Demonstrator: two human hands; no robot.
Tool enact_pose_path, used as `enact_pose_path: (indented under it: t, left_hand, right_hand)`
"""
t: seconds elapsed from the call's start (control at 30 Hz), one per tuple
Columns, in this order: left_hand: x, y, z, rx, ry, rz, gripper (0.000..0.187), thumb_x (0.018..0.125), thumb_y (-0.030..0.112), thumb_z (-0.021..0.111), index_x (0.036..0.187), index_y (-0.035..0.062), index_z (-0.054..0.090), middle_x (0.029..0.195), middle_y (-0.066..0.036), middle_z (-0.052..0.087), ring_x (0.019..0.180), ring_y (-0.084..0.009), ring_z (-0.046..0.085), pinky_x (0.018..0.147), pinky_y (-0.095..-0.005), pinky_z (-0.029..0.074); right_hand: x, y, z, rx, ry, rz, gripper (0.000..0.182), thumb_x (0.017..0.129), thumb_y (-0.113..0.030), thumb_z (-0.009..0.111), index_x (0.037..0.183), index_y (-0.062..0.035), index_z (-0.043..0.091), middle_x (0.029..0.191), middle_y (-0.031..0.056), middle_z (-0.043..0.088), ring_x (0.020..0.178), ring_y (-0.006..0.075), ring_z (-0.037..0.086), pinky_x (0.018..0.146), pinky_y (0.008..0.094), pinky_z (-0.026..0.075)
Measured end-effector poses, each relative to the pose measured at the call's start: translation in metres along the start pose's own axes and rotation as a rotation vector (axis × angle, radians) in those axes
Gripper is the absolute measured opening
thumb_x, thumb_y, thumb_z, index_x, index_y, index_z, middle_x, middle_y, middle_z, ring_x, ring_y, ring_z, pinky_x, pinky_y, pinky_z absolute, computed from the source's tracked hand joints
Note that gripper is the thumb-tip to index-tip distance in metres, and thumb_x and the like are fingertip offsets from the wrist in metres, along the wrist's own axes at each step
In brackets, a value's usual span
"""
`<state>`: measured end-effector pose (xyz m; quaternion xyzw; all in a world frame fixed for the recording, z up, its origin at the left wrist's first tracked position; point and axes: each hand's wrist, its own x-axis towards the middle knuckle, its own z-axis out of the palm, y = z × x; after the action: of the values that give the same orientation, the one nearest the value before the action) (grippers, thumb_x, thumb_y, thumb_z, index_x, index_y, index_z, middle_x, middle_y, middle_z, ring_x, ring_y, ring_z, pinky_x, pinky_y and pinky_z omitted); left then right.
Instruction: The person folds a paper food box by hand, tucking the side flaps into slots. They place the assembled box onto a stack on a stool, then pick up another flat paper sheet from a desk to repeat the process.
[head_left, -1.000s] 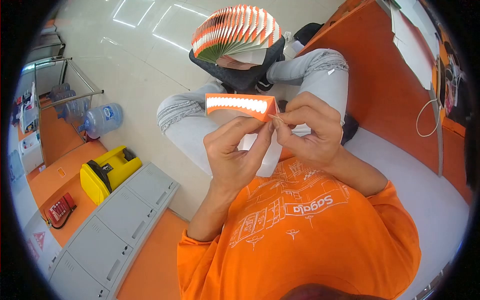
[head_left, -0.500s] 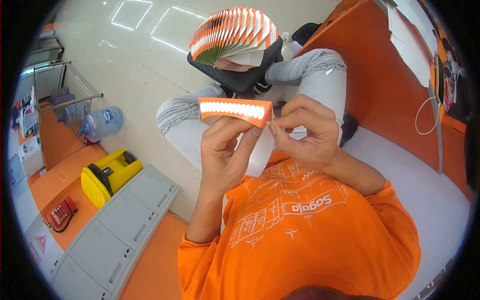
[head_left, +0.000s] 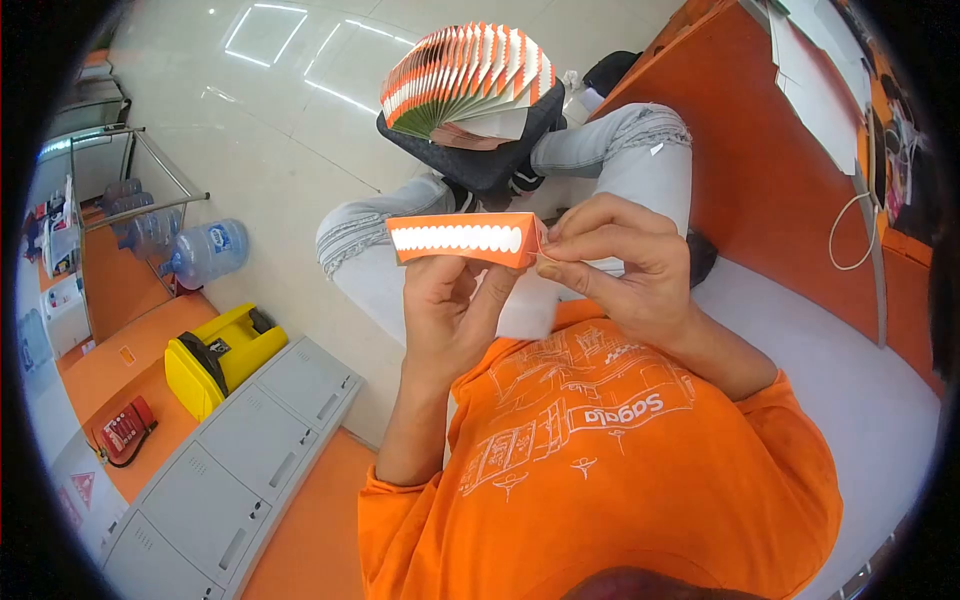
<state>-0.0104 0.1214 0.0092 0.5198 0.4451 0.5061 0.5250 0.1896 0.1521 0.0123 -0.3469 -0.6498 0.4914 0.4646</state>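
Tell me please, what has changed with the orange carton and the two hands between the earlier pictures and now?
The orange carton has turned from slanted to nearly level and shifted a little to the left of the picture. The left hand has kept its hold from beneath. The right hand still pinches the carton's right end, with its fingers now closed tighter on the flap. The fanned stack of cartons on the dark stool stayed in place.

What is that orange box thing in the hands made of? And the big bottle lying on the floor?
The small orange box with white scalloped window, held by the left hand and right hand, looks like thin matte card: sharp folded edges, flat printed faces. The large blue-tinted water bottle lying on the floor looks like clear, glossy plastic, since light passes through it.
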Motion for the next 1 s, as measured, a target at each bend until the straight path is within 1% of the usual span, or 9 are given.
enact_pose_path:
  t: [0.07, 0.27, 0.37, 0.43, 0.5, 0.7, 0.8, 0.93, 1.0]
  left_hand:
    - [-0.001, -0.005, 0.001, -0.067, -0.028, 0.083, 0.021, 0.095, -0.01, 0.065, 0.116, -0.0075, 0.069, 0.118, -0.013, 0.07, 0.105, -0.0187, 0.07, 0.088, -0.0301, 0.057]
    - [-0.005, -0.001, -0.001, -0.031, -0.001, 0.025, 0.026, 0.095, -0.011, 0.065, 0.121, -0.0063, 0.067, 0.116, -0.012, 0.069, 0.105, -0.0185, 0.068, 0.089, -0.0316, 0.056]
    - [-0.009, -0.003, 0.002, -0.02, 0.019, 0.08, 0.028, 0.095, -0.011, 0.066, 0.122, -0.0057, 0.067, 0.117, -0.012, 0.069, 0.103, -0.0182, 0.068, 0.09, -0.0312, 0.055]
    - [-0.011, -0.008, 0.001, 0.047, 0.065, 0.071, 0.026, 0.094, -0.009, 0.068, 0.12, -0.0048, 0.069, 0.115, -0.012, 0.07, 0.102, -0.0185, 0.068, 0.088, -0.0307, 0.054]
    - [-0.012, -0.01, 0.0, 0.27, 0.08, 0.212, 0.023, 0.093, -0.006, 0.07, 0.115, -0.0042, 0.071, 0.109, -0.012, 0.073, 0.099, -0.0187, 0.069, 0.084, -0.0313, 0.053]
    - [0.004, -0.002, 0.005, 0.413, 0.125, 0.345, 0.02, 0.09, -0.006, 0.073, 0.11, -0.0033, 0.073, 0.1, -0.011, 0.076, 0.085, -0.018, 0.071, 0.074, -0.0304, 0.052]
    - [-0.003, -0.008, 0.01, 0.19, 0.194, 0.254, 0.018, 0.089, -0.008, 0.073, 0.106, -0.004, 0.072, 0.099, -0.012, 0.075, 0.084, -0.0179, 0.071, 0.07, -0.0282, 0.052]
    - [-0.005, -0.011, 0.006, 0.293, 0.14, 0.307, 0.016, 0.091, -0.01, 0.071, 0.105, -0.0049, 0.07, 0.101, -0.013, 0.075, 0.087, -0.0174, 0.071, 0.071, -0.0264, 0.054]
    - [-0.005, -0.011, 0.011, 0.04, 0.143, 0.206, 0.014, 0.094, -0.009, 0.068, 0.108, -0.0056, 0.068, 0.1, -0.013, 0.075, 0.09, -0.0172, 0.072, 0.076, -0.0268, 0.056]
  right_hand:
    - [0.002, 0.0, 0.003, 0.021, 0.016, -0.032, 0.017, 0.082, 0.003, 0.082, 0.099, 0.0023, 0.078, 0.094, 0.0098, 0.069, 0.083, 0.0174, 0.067, 0.072, 0.0273, 0.055]
    - [0.003, 0.002, 0.005, 0.027, 0.042, -0.069, 0.016, 0.083, 0.003, 0.082, 0.099, 0.0018, 0.079, 0.1, 0.0118, 0.071, 0.091, 0.0201, 0.071, 0.076, 0.0286, 0.057]
    - [0.004, 0.0, 0.007, -0.031, 0.08, -0.117, 0.016, 0.083, 0.003, 0.082, 0.099, 0.0018, 0.079, 0.103, 0.0127, 0.072, 0.094, 0.0212, 0.072, 0.078, 0.0292, 0.058]
    - [0.002, 0.001, 0.008, -0.005, 0.062, -0.091, 0.016, 0.083, 0.003, 0.081, 0.099, 0.0021, 0.078, 0.103, 0.0129, 0.072, 0.094, 0.0214, 0.072, 0.079, 0.0294, 0.059]
    - [0.004, 0.0, 0.005, 0.009, 0.048, -0.07, 0.016, 0.083, 0.003, 0.081, 0.099, 0.0023, 0.078, 0.103, 0.013, 0.072, 0.094, 0.0217, 0.072, 0.079, 0.0297, 0.059]
    - [0.006, -0.001, 0.005, -0.006, 0.06, -0.12, 0.015, 0.083, 0.004, 0.081, 0.098, 0.0015, 0.078, 0.102, 0.0131, 0.072, 0.093, 0.0224, 0.072, 0.078, 0.03, 0.058]
    - [0.006, -0.002, 0.006, -0.008, 0.067, -0.109, 0.015, 0.083, 0.003, 0.081, 0.098, 0.0007, 0.079, 0.102, 0.0124, 0.072, 0.093, 0.0219, 0.071, 0.077, 0.0303, 0.058]
    - [0.005, -0.005, 0.008, 0.008, 0.044, -0.072, 0.017, 0.082, 0.001, 0.083, 0.099, 0.0003, 0.079, 0.101, 0.0091, 0.069, 0.09, 0.0176, 0.067, 0.077, 0.0277, 0.055]
    - [0.005, -0.004, 0.009, 0.037, 0.061, -0.025, 0.018, 0.082, 0.0, 0.084, 0.099, 0.0, 0.079, 0.1, 0.0081, 0.068, 0.089, 0.0164, 0.066, 0.077, 0.0266, 0.054]
